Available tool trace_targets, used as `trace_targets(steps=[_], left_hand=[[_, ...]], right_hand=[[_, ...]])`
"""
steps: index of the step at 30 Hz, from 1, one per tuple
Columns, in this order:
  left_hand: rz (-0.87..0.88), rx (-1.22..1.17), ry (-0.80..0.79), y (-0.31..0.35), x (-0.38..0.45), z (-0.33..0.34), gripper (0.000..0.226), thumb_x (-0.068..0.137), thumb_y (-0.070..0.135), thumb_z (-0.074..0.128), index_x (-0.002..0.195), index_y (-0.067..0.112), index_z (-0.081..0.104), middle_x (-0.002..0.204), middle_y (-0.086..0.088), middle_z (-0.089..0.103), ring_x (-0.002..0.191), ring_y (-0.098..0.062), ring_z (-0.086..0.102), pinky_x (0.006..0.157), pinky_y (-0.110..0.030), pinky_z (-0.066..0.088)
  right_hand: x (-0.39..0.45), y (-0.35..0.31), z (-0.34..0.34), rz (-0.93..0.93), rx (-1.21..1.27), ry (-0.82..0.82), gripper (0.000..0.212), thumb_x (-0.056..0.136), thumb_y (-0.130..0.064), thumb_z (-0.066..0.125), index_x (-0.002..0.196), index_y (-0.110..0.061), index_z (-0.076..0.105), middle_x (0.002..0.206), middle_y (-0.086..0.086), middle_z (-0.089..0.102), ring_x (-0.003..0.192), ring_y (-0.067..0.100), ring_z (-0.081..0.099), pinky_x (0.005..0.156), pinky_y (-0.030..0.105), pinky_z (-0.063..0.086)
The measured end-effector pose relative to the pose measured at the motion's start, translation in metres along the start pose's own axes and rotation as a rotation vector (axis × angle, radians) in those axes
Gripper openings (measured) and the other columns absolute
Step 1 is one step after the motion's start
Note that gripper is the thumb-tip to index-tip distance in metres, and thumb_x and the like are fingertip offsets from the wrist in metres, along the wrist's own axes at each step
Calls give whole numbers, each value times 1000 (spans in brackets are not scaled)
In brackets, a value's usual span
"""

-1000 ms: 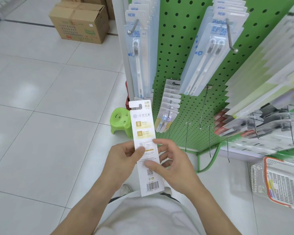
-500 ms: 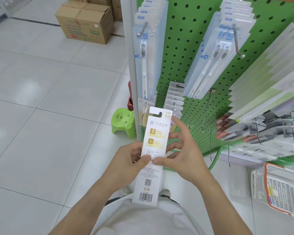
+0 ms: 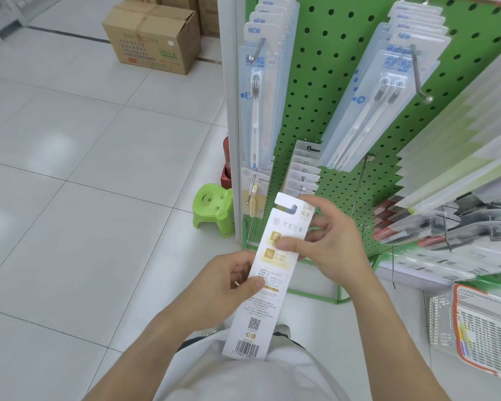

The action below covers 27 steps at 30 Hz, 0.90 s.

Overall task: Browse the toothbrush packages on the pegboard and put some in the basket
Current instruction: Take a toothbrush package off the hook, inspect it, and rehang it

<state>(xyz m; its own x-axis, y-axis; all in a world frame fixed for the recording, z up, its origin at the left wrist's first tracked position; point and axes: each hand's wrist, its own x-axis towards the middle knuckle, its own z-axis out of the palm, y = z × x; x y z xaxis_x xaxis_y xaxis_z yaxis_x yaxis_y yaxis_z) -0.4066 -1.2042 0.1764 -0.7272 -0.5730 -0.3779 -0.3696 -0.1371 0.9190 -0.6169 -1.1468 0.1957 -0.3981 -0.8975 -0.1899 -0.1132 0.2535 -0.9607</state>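
Observation:
A long white toothbrush package (image 3: 265, 287) with gold squares and a barcode is held back side up in front of the green pegboard (image 3: 327, 91). My left hand (image 3: 229, 287) grips its left edge, thumb on the card. My right hand (image 3: 327, 241) pinches its upper part, fingers at the hang tab near a row of grey-white packages (image 3: 302, 172). Blue-white toothbrush packages (image 3: 258, 91) hang at the upper left, and a second stack of them (image 3: 379, 94) on the middle hook. The white basket with an orange rim (image 3: 475, 322) sits at the lower right.
A white upright post (image 3: 229, 111) edges the pegboard. A green plastic stool (image 3: 213, 209) stands on the tiled floor beside it, with a red object behind. Cardboard boxes (image 3: 154, 39) sit at the back. More packages fan out at the right (image 3: 460, 157). Bare metal hooks (image 3: 359, 180) stick out.
Both hands have raised the package toward the pegboard and tilted it. My right hand slid from its lower middle up to the hang tab.

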Motion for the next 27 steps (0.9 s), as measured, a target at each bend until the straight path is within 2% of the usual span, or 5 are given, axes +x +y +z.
trace_targets(steps=[10,16,22,25,27], left_hand=[[-3,-22,-16,-5,1,-5,24,97,3,62,116,17,68,104,-2,77,97,-23,73,88,-30,58],[-7,-36,-14,-6,2,-10,23,97,0,61,114,15,67,104,-4,77,97,-22,74,88,-28,57],[-20,-21,-3,-6,4,-12,22,97,1,60,113,15,66,104,0,78,97,-16,74,86,-24,57],[-30,-22,17,-6,4,-13,23,97,0,60,110,18,67,102,3,78,94,-15,75,83,-21,55],[-37,-12,26,-6,4,-12,22,97,1,60,108,19,67,101,4,78,93,-15,75,82,-21,55]], right_hand=[[9,10,20,-94,-91,181,4,99,-30,64,101,-31,67,81,-3,74,72,22,68,62,39,55],[1,12,35,-83,-151,88,55,82,-30,83,124,-40,49,100,-23,70,86,6,68,73,28,57],[-3,8,36,-48,-43,73,88,83,-19,83,149,-47,30,90,-24,74,64,1,68,58,15,50],[-9,14,49,-50,-4,120,85,97,-25,67,158,-40,11,88,-14,77,68,5,71,62,17,53],[-12,22,54,-55,56,117,69,100,-24,61,158,-33,24,96,-8,78,79,15,75,70,34,60]])
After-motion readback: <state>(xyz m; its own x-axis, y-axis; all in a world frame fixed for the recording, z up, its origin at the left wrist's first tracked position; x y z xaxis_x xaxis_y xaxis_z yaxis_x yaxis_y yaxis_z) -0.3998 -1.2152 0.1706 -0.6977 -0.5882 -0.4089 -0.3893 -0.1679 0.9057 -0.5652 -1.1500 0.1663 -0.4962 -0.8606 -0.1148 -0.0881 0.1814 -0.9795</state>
